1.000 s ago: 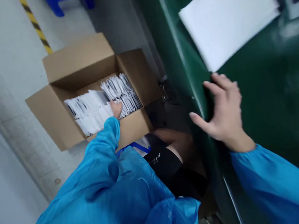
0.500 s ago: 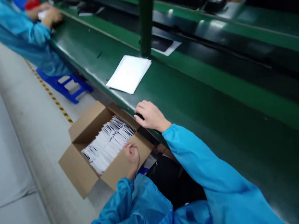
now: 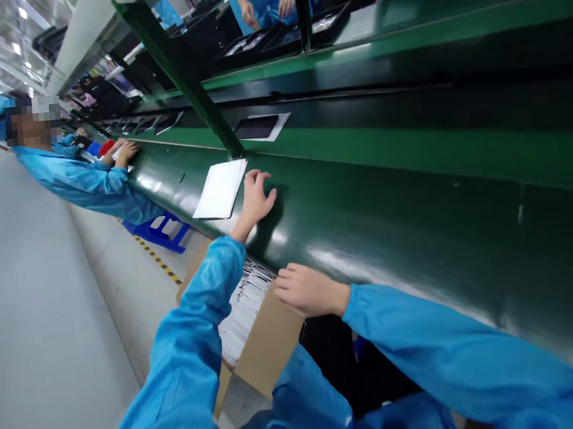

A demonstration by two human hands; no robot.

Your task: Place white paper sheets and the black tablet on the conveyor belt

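The left hand (image 3: 256,200) lies flat on the green surface (image 3: 366,215), fingers spread and holding nothing, its fingertips just beside the right edge of a thin stack of white paper (image 3: 220,189). The right hand (image 3: 308,291) is loosely curled and empty, resting on the near edge of the same surface, well apart from the left and at about 5 o'clock from it. Below that hand, on the floor (image 3: 40,306) under the edge, sits an open cardboard box (image 3: 264,338) packed with rows of small white packets (image 3: 241,304); the left sleeve crosses over part of it. From where I stand, the person looks to be between the box and the paper, with the left hand arriving at the stack, so I judge the step in hand to be reaching for the sheets. A next move would call for sliding the fingers a little toward 9 o'clock and pinching the top sheet's edge without fanning the pile. Further off at 10 o'clock another person (image 3: 80,181) in a blue coat works at the same line, and a dark tray on a white sheet (image 3: 260,127) lies at 12 o'clock beyond a slanted green post (image 3: 181,77).
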